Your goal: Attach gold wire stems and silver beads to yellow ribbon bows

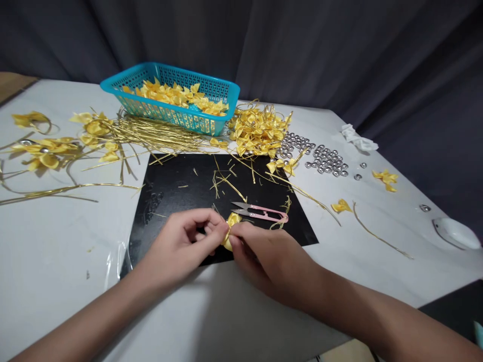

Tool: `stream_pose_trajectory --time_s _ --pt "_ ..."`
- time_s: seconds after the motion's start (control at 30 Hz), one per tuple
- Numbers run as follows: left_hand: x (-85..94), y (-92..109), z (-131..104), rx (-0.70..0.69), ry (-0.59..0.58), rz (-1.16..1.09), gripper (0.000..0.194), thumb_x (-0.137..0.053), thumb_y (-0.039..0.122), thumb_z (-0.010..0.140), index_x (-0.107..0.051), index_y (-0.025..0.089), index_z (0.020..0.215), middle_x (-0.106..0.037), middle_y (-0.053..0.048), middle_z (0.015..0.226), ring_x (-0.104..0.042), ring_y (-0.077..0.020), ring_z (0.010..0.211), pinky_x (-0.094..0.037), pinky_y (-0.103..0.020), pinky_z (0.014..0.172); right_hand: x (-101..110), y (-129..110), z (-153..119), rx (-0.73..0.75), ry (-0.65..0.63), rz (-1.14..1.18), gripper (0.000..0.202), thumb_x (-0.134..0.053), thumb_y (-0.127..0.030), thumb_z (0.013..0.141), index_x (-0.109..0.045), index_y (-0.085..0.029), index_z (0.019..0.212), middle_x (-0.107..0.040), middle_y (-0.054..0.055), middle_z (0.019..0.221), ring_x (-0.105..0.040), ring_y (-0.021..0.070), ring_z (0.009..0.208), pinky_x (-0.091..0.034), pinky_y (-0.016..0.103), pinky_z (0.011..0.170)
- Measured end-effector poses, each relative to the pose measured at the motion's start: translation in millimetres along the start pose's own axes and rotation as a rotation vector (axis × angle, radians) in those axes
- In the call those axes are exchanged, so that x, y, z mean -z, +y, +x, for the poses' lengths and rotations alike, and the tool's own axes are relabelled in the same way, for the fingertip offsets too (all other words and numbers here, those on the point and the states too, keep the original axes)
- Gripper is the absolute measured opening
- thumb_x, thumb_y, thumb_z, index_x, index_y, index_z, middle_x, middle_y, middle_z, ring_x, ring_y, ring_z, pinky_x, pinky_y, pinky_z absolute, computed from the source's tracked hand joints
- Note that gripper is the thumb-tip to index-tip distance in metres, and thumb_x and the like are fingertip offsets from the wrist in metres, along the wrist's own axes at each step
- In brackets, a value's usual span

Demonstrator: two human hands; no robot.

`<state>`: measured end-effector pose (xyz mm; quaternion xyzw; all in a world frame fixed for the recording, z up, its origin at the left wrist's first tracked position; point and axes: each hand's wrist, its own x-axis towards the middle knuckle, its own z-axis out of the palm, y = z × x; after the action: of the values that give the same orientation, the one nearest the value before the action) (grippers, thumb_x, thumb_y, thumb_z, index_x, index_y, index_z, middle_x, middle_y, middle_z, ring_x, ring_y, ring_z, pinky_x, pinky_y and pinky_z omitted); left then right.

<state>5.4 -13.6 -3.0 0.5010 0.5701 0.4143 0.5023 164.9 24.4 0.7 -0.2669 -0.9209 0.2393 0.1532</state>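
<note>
A small yellow fabric flower (233,219) is pinched between my two hands above the front part of a black mat (181,176). My left hand (190,236) grips it from the left, thumb and forefinger closed. From the other side my right hand (266,251) pinches it with thumb and forefinger; the fingertips cover its middle. Just beyond the right hand lies a pair of pink-handled thread snips (264,213), blades pointing left. Gold wire scraps (230,186) and thread bits are scattered on the mat.
A blue basket (169,109) of yellow petals stands at the back. Before it lies a bundle of gold wires (154,133). A pile of yellow flowers (258,130) and silver beads (328,160) sit to its right. More wired flowers (49,153) lie left; a white object (456,233) is far right.
</note>
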Motion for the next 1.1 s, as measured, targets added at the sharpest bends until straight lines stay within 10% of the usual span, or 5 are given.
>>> stream_pose_trajectory --time_s 0.17,0.4,0.8,1.1 --pt "5.5 -2 0 -0.038 0.167 -0.003 0.021 -0.055 0.026 0.074 -0.056 0.017 0.056 -0.047 0.006 0.049 -0.044 -0.0065 0.046 -0.036 -0.015 0.045 15 1 3 -0.267 0.0 0.335 0.02 -0.04 -0.028 0.09 -0.051 -0.016 0.078 -0.036 -0.008 0.048 -0.031 0.0041 0.042 -0.025 0.016 0.043" --pt "6.4 -6 2 -0.06 0.244 -0.032 0.02 -0.053 0.025 0.077 -0.054 0.018 0.059 -0.049 0.006 0.054 -0.047 -0.0058 0.048 -0.038 -0.014 0.046 42 7 12 -0.633 -0.347 0.484 0.028 -0.038 -0.038 0.091 -0.057 -0.017 0.09 -0.055 -0.003 0.05 -0.037 0.0057 0.044 -0.025 0.016 0.043" --pt "5.5 -3 -1 -0.072 0.098 0.065 0.02 -0.05 0.026 0.079 -0.051 0.017 0.061 -0.045 0.005 0.056 -0.042 -0.008 0.05 -0.033 -0.019 0.048 55 24 11 -0.166 0.133 0.082 0.011 -0.057 -0.02 0.081 -0.067 -0.015 0.077 -0.06 0.005 0.087 -0.052 0.0089 0.067 -0.036 0.018 0.052" --pt "2.7 -2 -2 -0.13 -0.029 0.181 0.015 -0.048 0.018 0.075 -0.049 0.018 0.06 -0.046 0.004 0.059 -0.042 -0.0102 0.055 -0.033 -0.021 0.05 72 0 26 -0.216 -0.082 0.466 0.014 -0.05 -0.023 0.086 -0.054 -0.016 0.075 -0.039 -0.006 0.049 -0.033 0.0029 0.042 -0.023 0.015 0.036"
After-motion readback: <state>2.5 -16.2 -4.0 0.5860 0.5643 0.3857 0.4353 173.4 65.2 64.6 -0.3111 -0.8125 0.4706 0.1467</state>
